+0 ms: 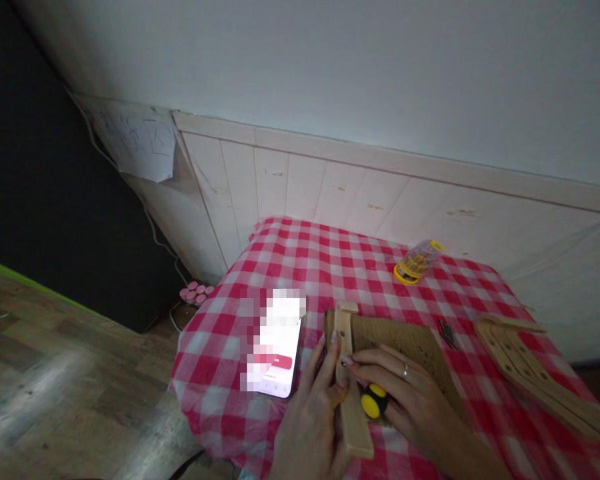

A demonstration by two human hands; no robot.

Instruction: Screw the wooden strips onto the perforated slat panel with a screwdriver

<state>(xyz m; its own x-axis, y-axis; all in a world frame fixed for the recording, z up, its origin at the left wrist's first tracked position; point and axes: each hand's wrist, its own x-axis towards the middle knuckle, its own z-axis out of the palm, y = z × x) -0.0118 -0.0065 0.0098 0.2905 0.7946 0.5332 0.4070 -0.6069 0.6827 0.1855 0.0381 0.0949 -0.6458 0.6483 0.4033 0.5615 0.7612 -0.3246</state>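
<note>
My left hand [314, 407] rests against the left side of a light wooden strip [353, 393], its fingers stretched up along it. That strip lies across a brown wooden board [405, 343] on the red-and-white checked tablecloth [300, 267]. My right hand [405, 393] reaches in from the right, fingertips pinched on the strip near a dark screw hole. Under its palm it holds a screwdriver with a yellow-and-black handle [374, 401]. A ring shows on one finger.
A lit phone [276, 350] lies left of the board. A yellow-capped clear bit holder [417, 261] lies on its side farther back. Slatted wooden parts [530, 373] and a few dark screws [447, 331] sit to the right. White panelled wall behind; wooden floor on the left.
</note>
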